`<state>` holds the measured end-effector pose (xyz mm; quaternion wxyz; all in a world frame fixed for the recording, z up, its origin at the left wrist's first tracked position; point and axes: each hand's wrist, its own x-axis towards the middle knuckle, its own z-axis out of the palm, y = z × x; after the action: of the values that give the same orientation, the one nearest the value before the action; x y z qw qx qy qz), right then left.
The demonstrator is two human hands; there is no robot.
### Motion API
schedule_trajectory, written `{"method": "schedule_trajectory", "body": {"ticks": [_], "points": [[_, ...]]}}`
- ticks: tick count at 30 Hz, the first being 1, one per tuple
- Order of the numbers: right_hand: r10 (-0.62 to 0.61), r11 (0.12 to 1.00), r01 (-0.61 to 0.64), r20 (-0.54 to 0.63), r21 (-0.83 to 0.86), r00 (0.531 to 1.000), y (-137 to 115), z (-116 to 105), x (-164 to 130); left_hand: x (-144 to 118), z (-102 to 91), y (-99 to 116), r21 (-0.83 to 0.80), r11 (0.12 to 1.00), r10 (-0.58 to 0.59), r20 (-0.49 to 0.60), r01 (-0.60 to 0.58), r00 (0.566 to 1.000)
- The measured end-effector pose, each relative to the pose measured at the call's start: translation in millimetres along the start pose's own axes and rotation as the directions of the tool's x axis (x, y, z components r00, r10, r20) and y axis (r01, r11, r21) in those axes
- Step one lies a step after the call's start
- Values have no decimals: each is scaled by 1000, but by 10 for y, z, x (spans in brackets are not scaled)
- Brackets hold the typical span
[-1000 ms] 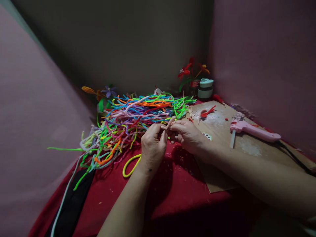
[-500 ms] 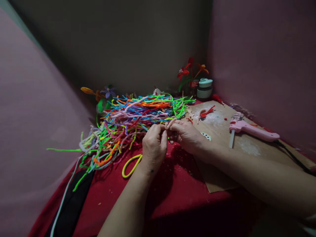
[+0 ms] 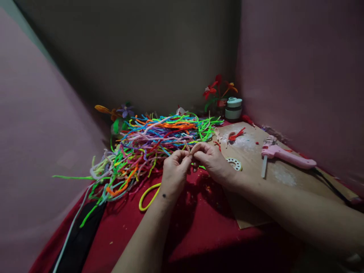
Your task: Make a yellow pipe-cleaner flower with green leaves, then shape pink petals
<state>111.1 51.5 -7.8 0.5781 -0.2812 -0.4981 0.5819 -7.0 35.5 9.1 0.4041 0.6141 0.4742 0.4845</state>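
Above the red cloth, my left hand [image 3: 176, 167] and my right hand [image 3: 209, 161] meet fingertip to fingertip. Both pinch a pale pink pipe cleaner [image 3: 187, 146], whose short end sticks up between them; its rest is hidden by the fingers. Right behind them spreads a big heap of coloured pipe cleaners [image 3: 162, 131] in green, blue, orange, pink and purple. A yellow loop [image 3: 141, 203] lies on the cloth beside my left wrist. Close to my right wrist is a pale disc with holes [image 3: 234, 163], partly covered by the forearm.
A pink glue gun [image 3: 290, 156] with a cord lies on a brown board [image 3: 256, 189] at right, near red pipe-cleaner pieces [image 3: 236, 135]. Behind stand a mint-lidded jar [image 3: 233, 109], red flowers [image 3: 211, 91] and orange and purple flowers [image 3: 125, 110]. A black strip [image 3: 82, 235] lies at left.
The camera view has shifted slightly. My fingers have shifted on the pale pipe cleaner, and its visible end now points up leftward. More of the holed disc shows beside my right wrist.
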Motion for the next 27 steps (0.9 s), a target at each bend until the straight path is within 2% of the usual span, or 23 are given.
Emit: {"method": "schedule_trajectory", "body": {"ticks": [5,9,13,16,20,23,27], "points": [[-31,999,31,1,-13,1000,0,13,-8,9,-16,21,54,998,38,-40,-36,998],[-37,999,37,-2,-33,999,-24,22,-20,6,-15,24,-43,998,-49,0,49,999],[82,986,-84,15,142,997,-31,42,-13,9,11,-7,-211,976,-41,19,44,999],[173,951,-178,42,251,984,-19,43,9,6,33,-25,-240,971,-15,13,18,1000],[219,927,-230,70,295,973,-13,37,17,1,39,-6,-246,969,-10,17,14,1000],[207,920,-222,80,322,975,-28,47,-8,1,30,19,-240,971,-14,17,17,1000],[134,929,-150,72,338,988,-34,55,-40,0,28,17,-228,974,-17,-25,11,1000]]}}
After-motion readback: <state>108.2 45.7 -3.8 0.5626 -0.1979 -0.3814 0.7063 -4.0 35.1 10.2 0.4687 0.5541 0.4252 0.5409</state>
